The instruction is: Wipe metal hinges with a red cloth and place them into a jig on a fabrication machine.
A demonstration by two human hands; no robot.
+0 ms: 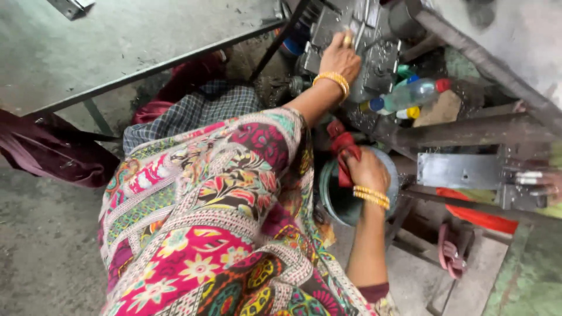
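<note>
Concrete floor, steel frames, a cramped metal workshop, both hands busy.

Fingers of the left hand [341, 57] were curled round a small yellowish piece [348, 38], pressing it against the grey metal plates [374, 55] of the machine, likely to steady it there. Down low, the right hand [367, 169] was clenched tight on a red cloth [342, 153], held over the rim of a teal bucket [331, 196], probably for reach. Gold bangles ringed both wrists. Beyond lay a clear plastic bottle [413, 93] with a red cap, and a pink sandal [451, 253] on the floor near a steel bar.
</note>
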